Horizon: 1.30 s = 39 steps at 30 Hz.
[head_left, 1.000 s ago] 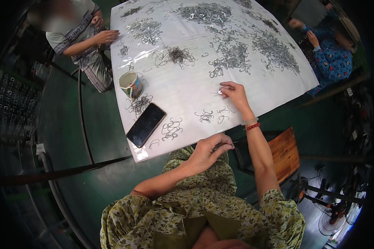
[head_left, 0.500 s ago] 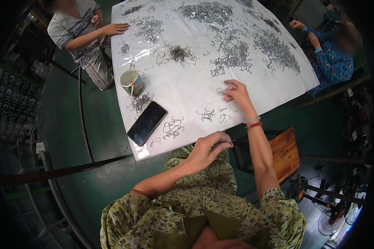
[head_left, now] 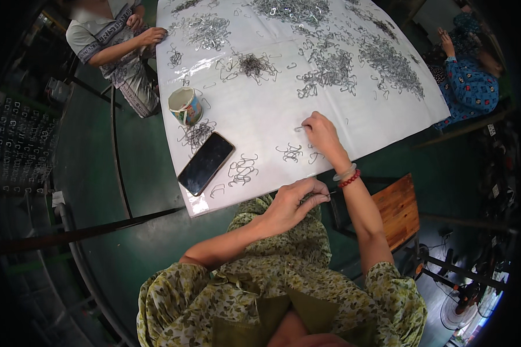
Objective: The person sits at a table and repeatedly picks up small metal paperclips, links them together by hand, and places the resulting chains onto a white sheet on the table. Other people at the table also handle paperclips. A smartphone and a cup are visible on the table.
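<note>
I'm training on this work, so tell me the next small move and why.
Probably secure the small metal hook with the right hand: it shows right at those fingertips, while the left hand is occupied pinching a thin piece.

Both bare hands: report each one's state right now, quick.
Left hand: closed, pinching a thin grey metal piece.
Right hand: at a small silver metal hook; whether it is closed on it cannot be told.

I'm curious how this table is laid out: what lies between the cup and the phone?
A small pile of dark wire hooks lies between the cup and the phone; the head view shows it.
</note>
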Each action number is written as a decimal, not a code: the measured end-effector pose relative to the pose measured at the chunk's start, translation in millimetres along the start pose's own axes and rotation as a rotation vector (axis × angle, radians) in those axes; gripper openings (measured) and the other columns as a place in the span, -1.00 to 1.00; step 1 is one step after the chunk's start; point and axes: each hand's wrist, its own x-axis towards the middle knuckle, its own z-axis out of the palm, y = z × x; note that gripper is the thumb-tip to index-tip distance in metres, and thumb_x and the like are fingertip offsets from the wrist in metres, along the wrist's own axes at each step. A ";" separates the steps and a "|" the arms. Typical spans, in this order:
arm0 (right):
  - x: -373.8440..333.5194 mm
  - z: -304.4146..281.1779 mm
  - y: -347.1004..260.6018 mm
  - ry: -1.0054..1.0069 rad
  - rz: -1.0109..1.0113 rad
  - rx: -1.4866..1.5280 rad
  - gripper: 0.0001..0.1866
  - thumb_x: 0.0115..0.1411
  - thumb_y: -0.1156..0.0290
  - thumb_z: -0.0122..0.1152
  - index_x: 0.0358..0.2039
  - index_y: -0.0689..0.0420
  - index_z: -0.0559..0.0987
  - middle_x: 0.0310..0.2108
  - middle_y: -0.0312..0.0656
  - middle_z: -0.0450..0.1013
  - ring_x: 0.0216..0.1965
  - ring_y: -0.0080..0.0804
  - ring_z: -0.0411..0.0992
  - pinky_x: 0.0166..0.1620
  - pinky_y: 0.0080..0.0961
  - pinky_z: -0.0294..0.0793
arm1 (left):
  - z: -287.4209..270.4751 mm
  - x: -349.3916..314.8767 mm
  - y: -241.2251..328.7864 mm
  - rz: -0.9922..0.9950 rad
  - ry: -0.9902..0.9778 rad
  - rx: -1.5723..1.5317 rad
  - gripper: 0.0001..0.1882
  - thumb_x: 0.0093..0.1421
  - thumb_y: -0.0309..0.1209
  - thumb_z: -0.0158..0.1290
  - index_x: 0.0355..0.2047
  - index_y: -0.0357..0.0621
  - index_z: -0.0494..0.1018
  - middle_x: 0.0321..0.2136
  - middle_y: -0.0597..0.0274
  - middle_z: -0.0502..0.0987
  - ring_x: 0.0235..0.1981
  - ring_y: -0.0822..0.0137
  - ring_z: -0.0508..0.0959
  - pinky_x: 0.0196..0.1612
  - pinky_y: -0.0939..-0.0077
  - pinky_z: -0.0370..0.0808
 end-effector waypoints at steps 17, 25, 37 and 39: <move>10.8 -35.6 34.4 -0.010 0.416 0.726 -0.59 0.10 0.65 0.10 0.00 0.17 0.58 -0.06 -0.15 0.52 -0.21 -0.45 0.46 -0.09 -0.46 0.50 | -9.5 1.1 -1.0 -0.028 -0.014 -0.001 -0.89 0.27 -0.53 0.07 -0.23 -0.31 0.44 -0.32 0.14 0.61 -0.23 0.38 0.61 -0.14 0.51 0.52; 52.7 -32.2 144.5 0.111 0.261 -0.260 -0.64 0.11 0.66 0.02 -0.18 0.05 0.68 -0.18 -0.05 0.48 -0.13 -0.05 0.40 -0.04 -0.13 0.41 | -6.3 4.5 -5.2 -0.034 -0.022 0.021 -0.88 0.25 -0.51 0.10 -0.22 -0.29 0.46 -0.31 0.15 0.61 -0.23 0.36 0.61 -0.13 0.50 0.52; 47.8 -31.8 143.2 0.182 0.162 -0.096 -0.75 0.09 0.60 0.11 -0.19 0.16 0.58 -0.30 -0.05 0.47 -0.16 -0.02 0.40 -0.07 -0.14 0.40 | -3.4 9.1 -3.1 -0.006 -0.027 0.104 -0.89 0.23 -0.55 0.10 -0.24 -0.29 0.47 -0.31 0.12 0.60 -0.24 0.31 0.62 -0.15 0.47 0.53; 48.2 -37.7 133.7 0.267 0.288 0.021 -0.74 0.11 0.60 0.07 -0.19 0.16 0.60 -0.32 -0.03 0.47 -0.18 0.03 0.40 -0.07 -0.12 0.40 | -3.3 8.4 -1.8 -0.012 -0.024 0.108 -0.90 0.24 -0.55 0.10 -0.24 -0.29 0.47 -0.31 0.11 0.61 -0.24 0.32 0.62 -0.15 0.48 0.53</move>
